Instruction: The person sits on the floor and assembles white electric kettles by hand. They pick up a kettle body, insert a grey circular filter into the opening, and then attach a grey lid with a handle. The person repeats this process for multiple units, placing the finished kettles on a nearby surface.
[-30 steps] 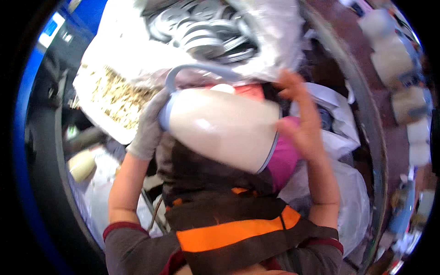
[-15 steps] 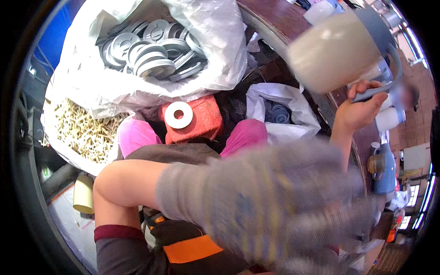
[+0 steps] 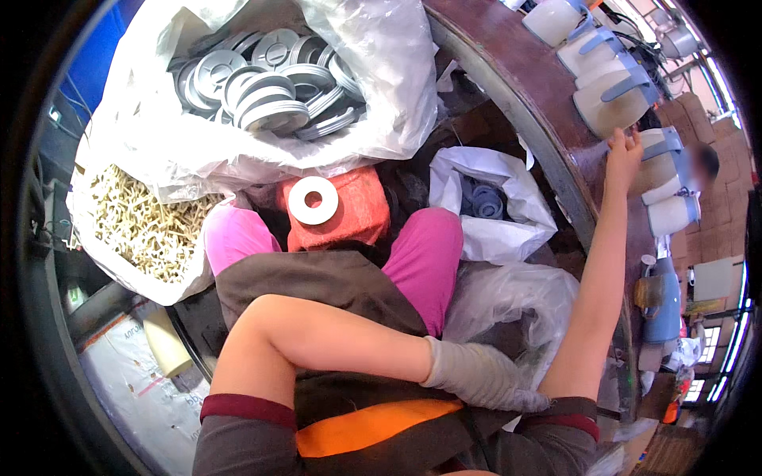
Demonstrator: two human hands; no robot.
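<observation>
My right hand [image 3: 623,160] is bare and stretched over the brown bench at the right. Its fingers are apart, at the lower edge of a cream jug [image 3: 609,101] with a blue-grey handle and top. Nothing shows inside the hand. My left hand [image 3: 484,377], in a grey knitted glove, is drawn across my lap against my right upper arm, near the sleeve. Its fingers are mostly hidden, so their grip is unclear. More jugs stand in a row on the bench, among them a white jug [image 3: 671,214] near my right wrist.
Grey round lids [image 3: 274,115] fill a large plastic bag at the far left. Small cream parts [image 3: 143,226] fill a sack below it. A white ring [image 3: 313,201] rests on a red block [image 3: 361,214] between my knees. A white bag [image 3: 528,226] holds grey-blue parts. The bench edge [image 3: 548,151] curves alongside.
The jug that my right hand held by its handle now stands on the bench, and the hand is off the handle. My gloved left hand has dropped back toward my right upper arm.
</observation>
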